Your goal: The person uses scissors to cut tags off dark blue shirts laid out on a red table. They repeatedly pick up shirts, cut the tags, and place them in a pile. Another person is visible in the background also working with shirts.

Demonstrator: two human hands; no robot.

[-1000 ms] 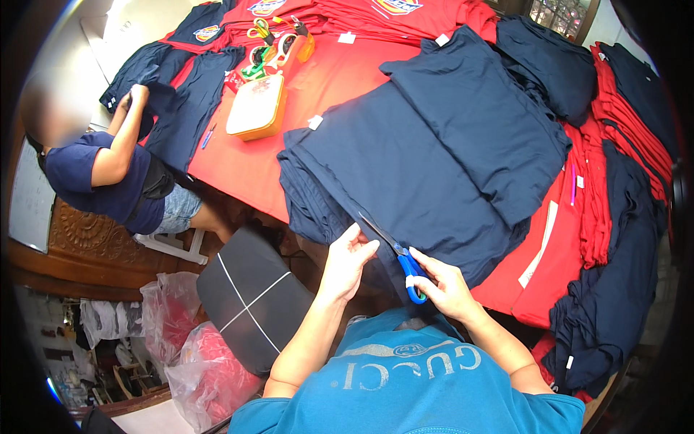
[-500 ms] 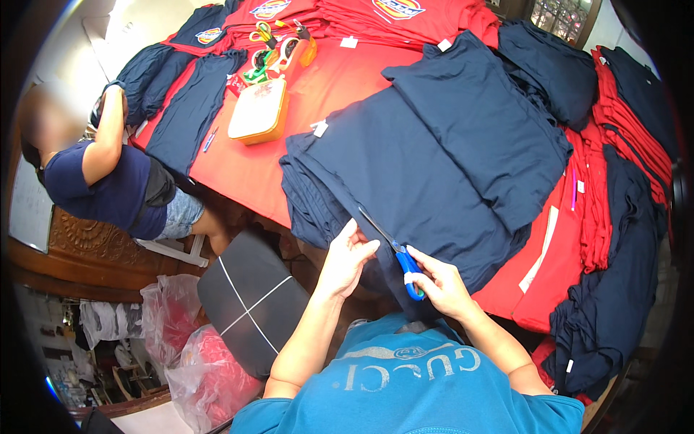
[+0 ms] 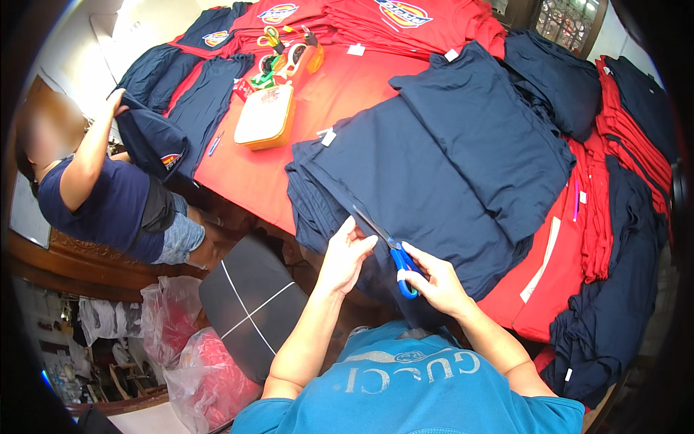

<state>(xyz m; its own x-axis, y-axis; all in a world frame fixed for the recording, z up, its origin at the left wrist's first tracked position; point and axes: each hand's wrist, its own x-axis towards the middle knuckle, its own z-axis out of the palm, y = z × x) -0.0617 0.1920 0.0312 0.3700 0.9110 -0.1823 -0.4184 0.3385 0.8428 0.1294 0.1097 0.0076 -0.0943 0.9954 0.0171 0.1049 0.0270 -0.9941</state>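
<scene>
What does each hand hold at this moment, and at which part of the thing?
The right hand holds blue-handled scissors by the handle loops. The left hand pinches the lower edge of the navy shirt stack.

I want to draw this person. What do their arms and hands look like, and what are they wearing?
Both arms are bare from the elbows down. The left hand and right hand wear no gloves, and I see no rings or watch. The short-sleeved shirt is bright blue with pale lettering across the chest.
</scene>
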